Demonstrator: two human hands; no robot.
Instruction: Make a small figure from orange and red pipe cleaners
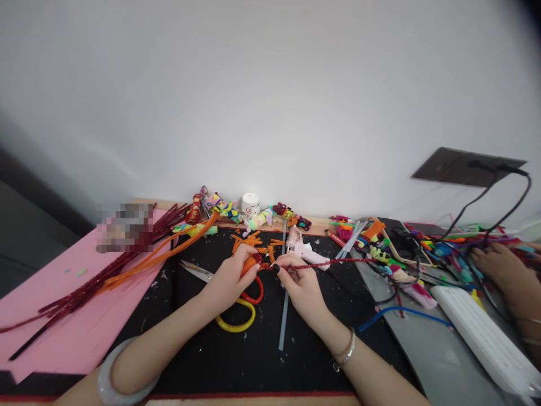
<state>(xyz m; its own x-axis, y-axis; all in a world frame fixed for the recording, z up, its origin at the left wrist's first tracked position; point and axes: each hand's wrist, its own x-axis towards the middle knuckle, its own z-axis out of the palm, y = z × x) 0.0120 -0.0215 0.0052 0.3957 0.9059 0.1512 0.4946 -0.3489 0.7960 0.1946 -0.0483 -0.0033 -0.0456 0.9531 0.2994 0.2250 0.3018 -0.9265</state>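
Observation:
My left hand [232, 276] is closed on a small bundle of orange and red pipe cleaner. The fingers of my right hand [301, 285] pinch a long dark-red tinsel pipe cleaner [338, 261], whose free end stretches off to the right. Both sets of fingertips almost meet above the black mat [203, 361]. Below my left hand lie scissors [236, 328] with red and yellow handles, partly covered by the hand. Cut orange pipe cleaner pieces [249, 239] are scattered just beyond it. A white glue gun [310, 254] lies behind my right hand, and a translucent glue stick [284, 324] sits between my wrists.
Red tinsel stems [93, 282] lie on a pink sheet [67, 344] at left. A white container [250, 204] stands by the wall among small figures. To the right are a power strip [477, 338], a blue stem [401, 310], cables, and another person's hand [494, 265].

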